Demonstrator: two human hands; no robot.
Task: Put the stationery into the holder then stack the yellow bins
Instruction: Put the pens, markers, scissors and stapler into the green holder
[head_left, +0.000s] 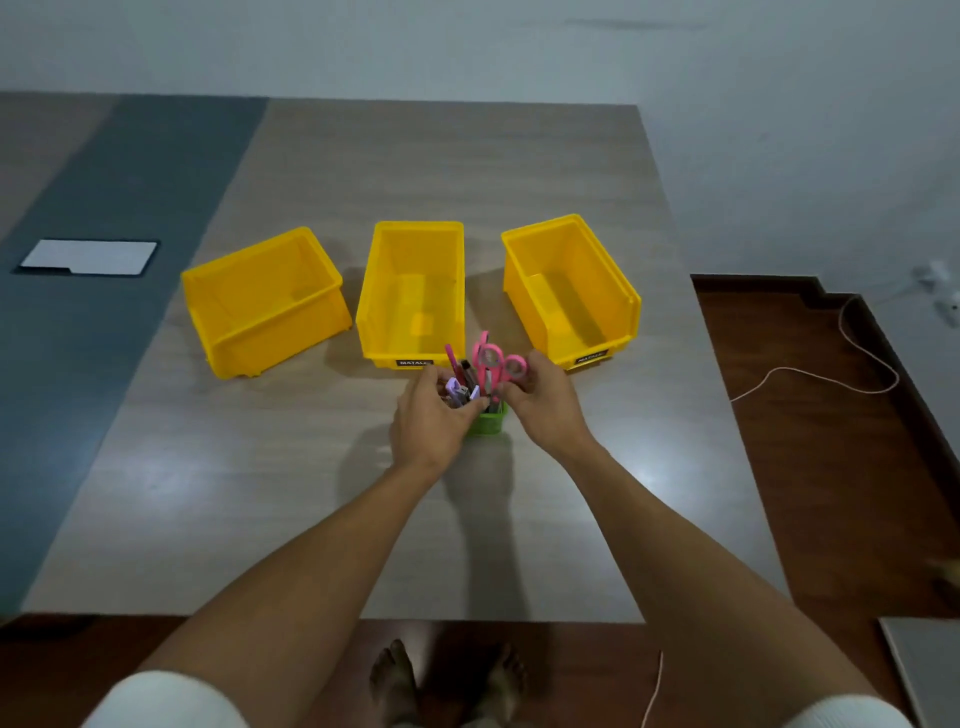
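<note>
- Stationery (474, 375) stands bunched in the green holder (487, 422), near the bench (260, 493) centre, just at 6 o'clock of the middle yellow bin (410, 296).
- My left hand (434, 415) is curled around the purple and dark pens on the holder's 9 o'clock side; fingers (431, 378) clenched on them.
- My right hand (545, 402) grips the pink scissors (496, 364) by the handles at 3 o'clock, blades down in the cup.
- Risk, my judgement: the holder is small and top-heavy. Letting go unevenly, or catching a scissor loop while pulling away, could tip it and spill everything.
- Left bin (265, 301) at 10 o'clock sits skewed; right bin (569, 291) at 2 o'clock is angled too. All three look empty, none stacked yet.
- Right bin sits near the bench's right edge; a careless lift could knock it off.
- Open room: wide bare bench at 6 o'clock toward me and at 12 o'clock behind the bins. Gaps between bins are narrow.
</note>
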